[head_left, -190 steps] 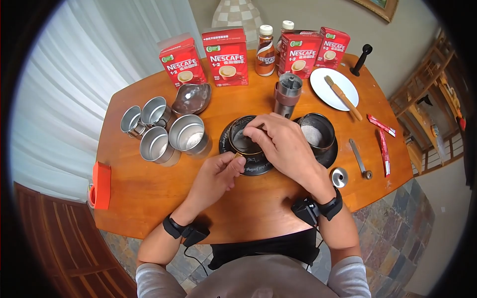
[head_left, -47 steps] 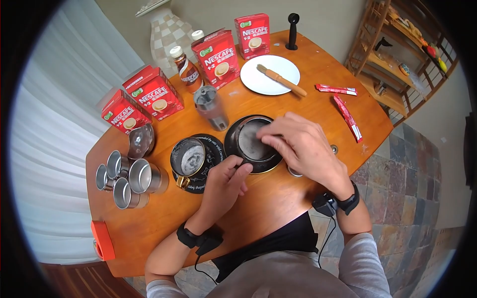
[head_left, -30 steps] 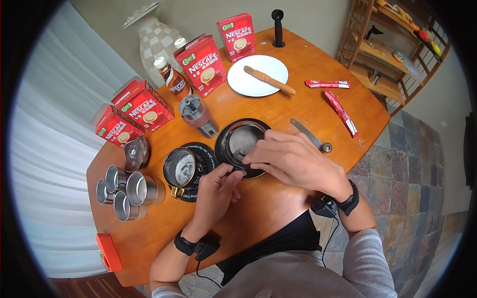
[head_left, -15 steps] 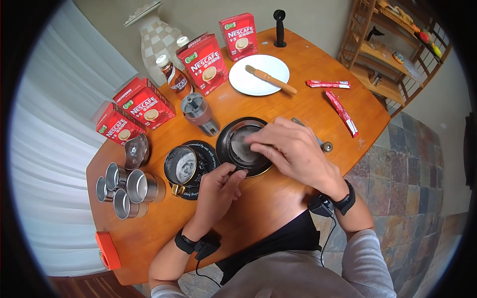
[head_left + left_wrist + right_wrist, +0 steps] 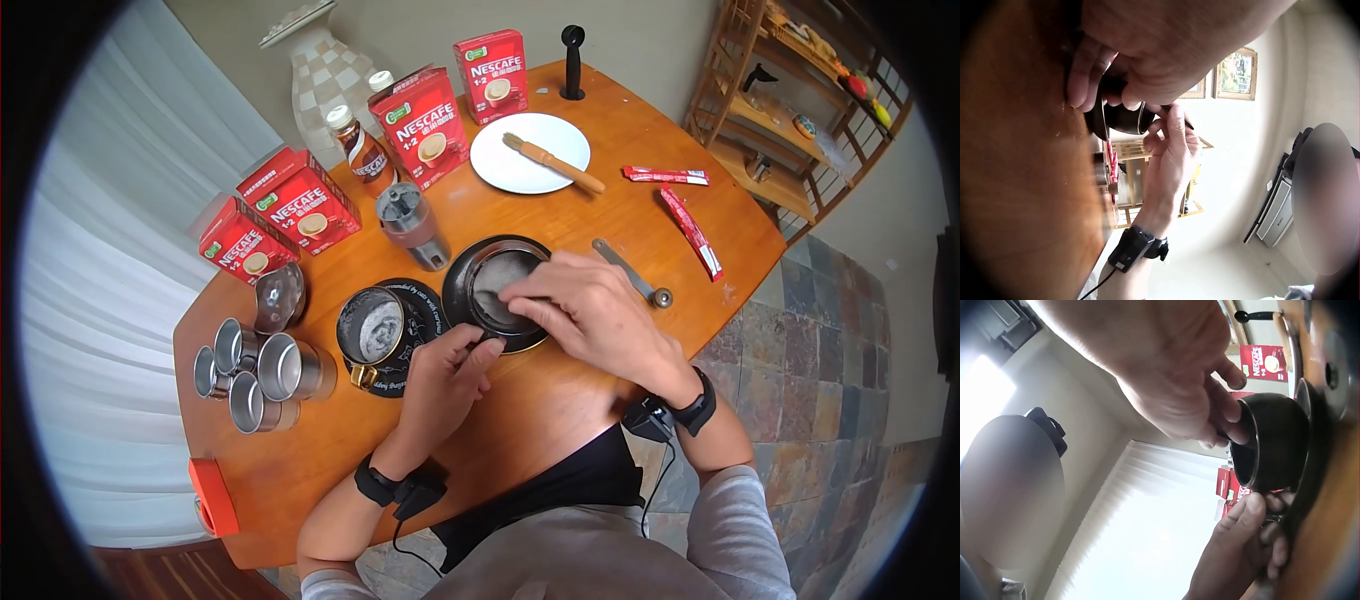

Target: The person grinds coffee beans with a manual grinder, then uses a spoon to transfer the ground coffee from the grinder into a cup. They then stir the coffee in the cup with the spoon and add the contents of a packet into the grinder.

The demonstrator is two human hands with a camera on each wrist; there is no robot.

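Note:
My left hand (image 5: 445,385) pinches the small handle of a black cup (image 5: 1282,440) that stands on a black saucer (image 5: 458,268). Over the cup's mouth, my right hand (image 5: 600,315) holds a thin dark utensil (image 5: 1189,125) between thumb and fingers. Its lower end is hidden inside the cup, and I cannot tell its exact kind. Greyish-white powdery or frothy stuff (image 5: 503,272) covers the cup's bottom. To the left, a second black cup (image 5: 350,325) with a gold handle (image 5: 364,377) rests on a lettered black saucer (image 5: 424,322), with similar whitish contents.
A coffee grinder (image 5: 412,228) stands behind the saucers, its crank (image 5: 630,272) lying to the right. Several metal cups (image 5: 287,372) are at left. Red Nescafe boxes (image 5: 428,130), a bottle (image 5: 362,155) and a white plate (image 5: 500,170) with a brush (image 5: 550,160) stand farther back.
Both hands have moved from the gold-handled cup to the right-hand cup, and the head view has turned. Lately the right hand shifts about over the cup's mouth while the left stays at the handle.

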